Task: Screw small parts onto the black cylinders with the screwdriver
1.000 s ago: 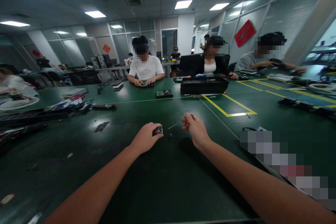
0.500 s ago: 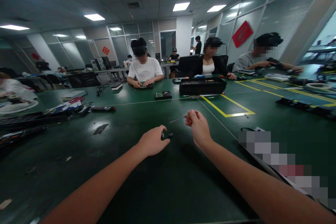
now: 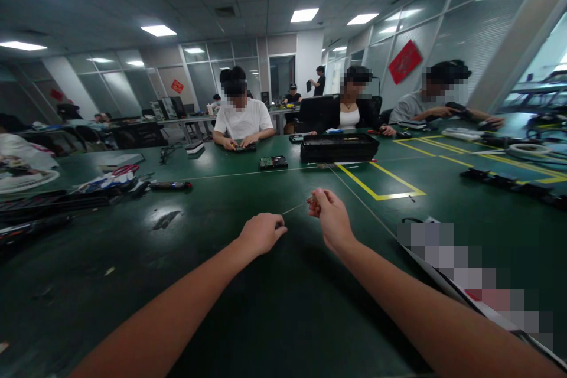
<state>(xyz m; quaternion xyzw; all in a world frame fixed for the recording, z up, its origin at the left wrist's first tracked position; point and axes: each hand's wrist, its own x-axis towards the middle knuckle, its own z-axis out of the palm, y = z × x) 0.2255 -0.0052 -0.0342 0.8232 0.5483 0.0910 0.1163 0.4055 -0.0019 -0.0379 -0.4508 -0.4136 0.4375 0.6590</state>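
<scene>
Green tabletop (image 3: 248, 319) fills the foreground. At left lies a dark tool (image 3: 171, 186); then the left hand (image 3: 263, 233) curls, any grasp hidden. Near it points a thin rod (image 3: 294, 208), pinched in the right hand (image 3: 328, 215). Yellow tape (image 3: 401, 195) follows.

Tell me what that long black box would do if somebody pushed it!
The black box would probably slide rather than tip, because it's low and wide on a shiny table. Its straight walls look stiff, so it likely wouldn't flop. I can't tell its weight.
</scene>
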